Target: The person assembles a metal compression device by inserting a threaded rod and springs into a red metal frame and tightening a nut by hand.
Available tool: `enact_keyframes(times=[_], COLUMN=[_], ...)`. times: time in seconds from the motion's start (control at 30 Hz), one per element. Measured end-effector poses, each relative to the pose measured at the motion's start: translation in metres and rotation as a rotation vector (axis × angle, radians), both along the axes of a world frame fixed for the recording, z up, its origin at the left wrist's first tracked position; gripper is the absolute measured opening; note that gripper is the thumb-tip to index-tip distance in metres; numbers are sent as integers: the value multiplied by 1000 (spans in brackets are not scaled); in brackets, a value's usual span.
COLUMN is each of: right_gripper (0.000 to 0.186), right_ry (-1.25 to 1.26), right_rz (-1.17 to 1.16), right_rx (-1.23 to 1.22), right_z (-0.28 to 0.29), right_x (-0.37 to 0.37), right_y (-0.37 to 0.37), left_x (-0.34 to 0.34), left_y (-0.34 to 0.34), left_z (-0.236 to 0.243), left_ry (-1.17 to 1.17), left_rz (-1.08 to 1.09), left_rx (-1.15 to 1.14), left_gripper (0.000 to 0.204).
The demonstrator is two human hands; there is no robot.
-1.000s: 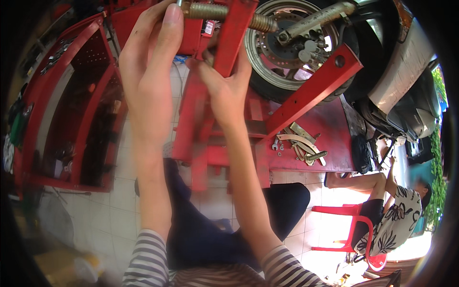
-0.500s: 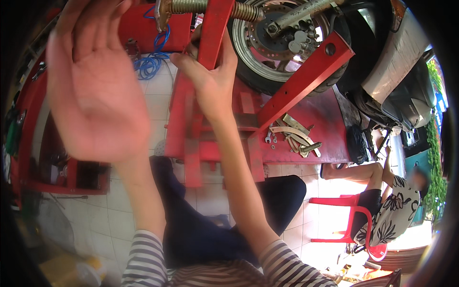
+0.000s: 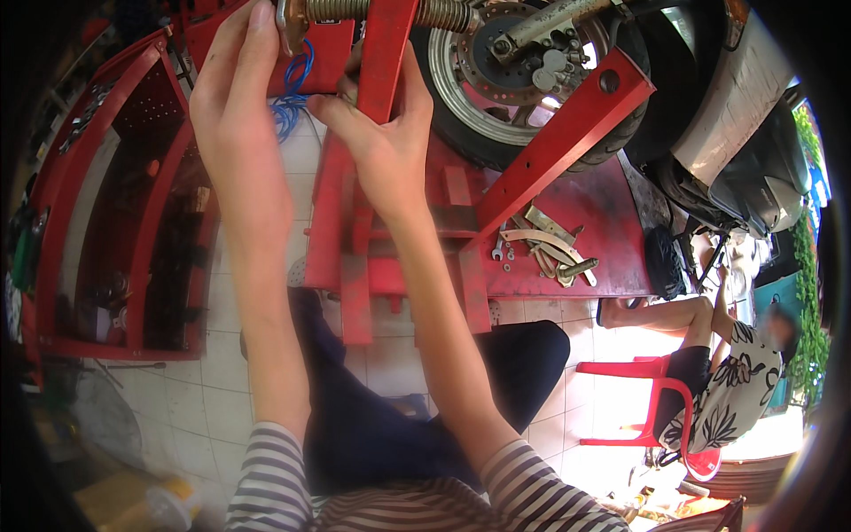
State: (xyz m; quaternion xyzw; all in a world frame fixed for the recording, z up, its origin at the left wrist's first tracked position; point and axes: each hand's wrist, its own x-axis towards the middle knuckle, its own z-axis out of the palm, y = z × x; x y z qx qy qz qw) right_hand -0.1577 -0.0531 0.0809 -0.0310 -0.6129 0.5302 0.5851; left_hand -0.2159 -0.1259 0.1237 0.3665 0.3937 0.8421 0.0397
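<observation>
The big screw runs through a red post at the top edge of the view, its tip near the motorcycle wheel. Of the 2 hands, the right hand wraps closely around the post below the screw. The left hand, slightly blurred, has nearly straight fingers beside the screw's metal end piece; whether it grips cannot be told. On the red table lie 1 wrench and curved metal parts. At right, 1 person sits on a red chair.
</observation>
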Motion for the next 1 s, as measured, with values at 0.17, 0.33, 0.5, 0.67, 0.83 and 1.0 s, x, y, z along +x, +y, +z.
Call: enact_keyframes(times=[0.17, 0.33, 0.5, 0.67, 0.83, 1.0], right_gripper=[35, 35, 35, 34, 33, 34], right_ry=[-34, -56, -36, -60, -66, -46], right_rz=[-41, -23, -41, -29, -22, 8], right_rx=[28, 34, 28, 36, 4, -10], right_z=[1, 4, 0, 4, 8, 6], right_x=[4, 4, 5, 4, 13, 3], right_y=[1, 0, 4, -2, -2, -4], left_x=[-9, -3, 14, -9, 22, 7], left_y=[-5, -2, -12, -2, -4, -6], left_z=[3, 5, 10, 0, 9, 3], left_ry=[316, 75, 228, 53, 473, 472], left_rz=[-201, -18, -244, -28, 34, 305], left_rx=[372, 73, 287, 96, 235, 234], left_gripper=[47, 43, 45, 44, 45, 36])
